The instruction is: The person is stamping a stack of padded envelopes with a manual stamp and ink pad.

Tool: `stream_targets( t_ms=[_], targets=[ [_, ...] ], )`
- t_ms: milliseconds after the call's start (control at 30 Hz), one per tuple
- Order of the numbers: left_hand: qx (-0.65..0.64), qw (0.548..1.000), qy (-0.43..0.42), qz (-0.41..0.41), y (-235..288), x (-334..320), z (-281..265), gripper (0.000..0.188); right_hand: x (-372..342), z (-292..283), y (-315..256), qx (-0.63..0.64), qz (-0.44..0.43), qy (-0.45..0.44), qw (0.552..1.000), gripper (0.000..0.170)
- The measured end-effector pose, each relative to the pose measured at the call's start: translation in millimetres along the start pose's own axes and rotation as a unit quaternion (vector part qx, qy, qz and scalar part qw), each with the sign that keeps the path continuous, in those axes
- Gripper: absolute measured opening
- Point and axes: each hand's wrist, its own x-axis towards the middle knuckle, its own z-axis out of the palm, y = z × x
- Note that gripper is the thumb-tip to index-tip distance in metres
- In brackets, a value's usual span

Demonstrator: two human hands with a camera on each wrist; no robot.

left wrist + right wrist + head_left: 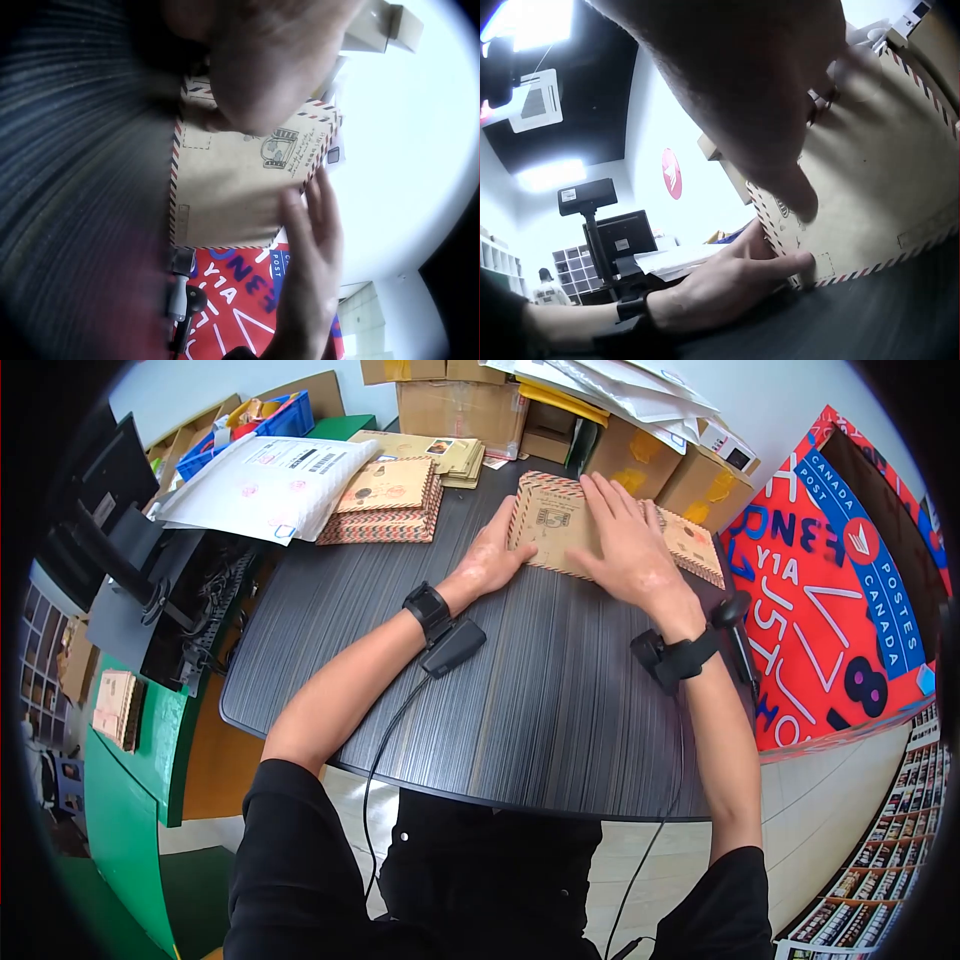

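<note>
A kraft airmail envelope (pixel 552 520) with a striped border and a small printed picture stands on its long edge, tilted up from the desk. My left hand (pixel 487 557) grips its left end, thumb (pixel 791 264) across the front face and the other fingers behind. Across its right part lies my right hand (pixel 630 545), fingers straight and reaching to the top edge, thumb spread over the face. Just right of it sits a stack of similar envelopes (pixel 695 548), partly covered by the right hand.
More striped envelopes (pixel 385 510) are piled at the back left beside a white mailing bag (pixel 265 485). Cardboard boxes (pixel 460 420) line the back. A black handheld device (pixel 735 625) lies at the right edge, near a red Canada Post bin (pixel 820 600). Cables run from both wrists.
</note>
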Motion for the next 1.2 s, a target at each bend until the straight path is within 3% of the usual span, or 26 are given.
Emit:
stream_targets(
  t_ms=[100,267,367,400,500,533,633,667,767,800,833,900,933,1000,1033,1100,1200],
  targets=[
    [0.001,1.0,-0.012,-0.011,1.5,-3.2,1.0,0.056,0.8,3.6,-5.5,0.115,0.051,0.066,0.99,0.064],
    [-0.048,0.999,-0.012,-0.004,-2.7,0.7,3.5,0.054,12.7,8.3,-15.0,0.079,0.003,0.038,0.996,0.06],
    [-0.044,0.999,-0.018,-0.013,-0.9,-1.7,2.0,0.053,20.5,8.9,-19.8,0.107,0.032,0.113,0.987,0.06],
    [-0.045,0.999,-0.015,-0.016,-1.3,-3.2,1.0,0.053,20.9,13.2,-20.9,0.109,0.029,0.111,0.987,0.06],
    [-0.044,0.999,-0.012,-0.003,3.6,-3.5,2.2,0.051,16.1,21.4,-22.0,0.098,0.005,-0.038,0.994,0.06],
    [-0.043,0.999,-0.015,-0.001,5.5,-2.6,3.9,0.051,13.9,21.2,-19.5,0.097,0.009,-0.037,0.995,0.06],
    [-0.028,0.999,-0.013,-0.012,4.7,-3.4,1.8,0.05,13.6,17.8,-19.0,0.131,0.04,0.126,0.983,0.059],
    [-0.029,0.999,-0.008,-0.014,2.2,-3.7,-0.4,0.05,12.7,19.5,-18.4,0.133,0.036,0.124,0.983,0.059],
    [-0.056,0.998,-0.027,-0.01,-0.6,-1.4,2.9,0.05,-6.0,22.4,-5.5,0.038,-0.044,-0.02,0.998,0.059],
    [-0.057,0.998,-0.03,-0.008,0.6,-0.3,4.8,0.05,-11.0,18.9,1.5,0.036,-0.042,-0.019,0.998,0.059],
    [-0.035,0.999,-0.029,-0.012,4.7,-0.2,3.4,0.05,-14.0,15.2,8.6,0.137,0.027,0.064,0.988,0.059],
    [0.008,0.999,-0.026,-0.024,11.0,-4.4,-0.9,0.051,-19.4,11.2,21.4,0.335,0.159,0.218,0.903,0.06],
    [0.008,0.999,-0.024,-0.026,10.3,-5.7,-2.2,0.051,-24.8,17.0,29.2,0.337,0.158,0.216,0.903,0.06],
    [0.024,0.999,-0.029,-0.024,9.0,-5.4,-1.1,0.051,-43.5,42.1,44.0,0.523,0.322,0.263,0.744,0.06],
    [0.031,0.999,-0.031,-0.02,9.1,-2.7,0.2,0.051,-50.3,57.0,48.7,0.52,0.322,0.265,0.745,0.06],
    [0.031,0.999,-0.04,-0.018,8.1,-1.9,2.5,0.051,-62.2,77.2,51.5,0.619,0.372,0.238,0.65,0.061],
    [0.037,0.998,-0.056,-0.017,2.1,-2.3,0.9,0.051,-61.2,83.7,28.7,0.686,0.343,0.171,0.618,0.062]
  ],
)
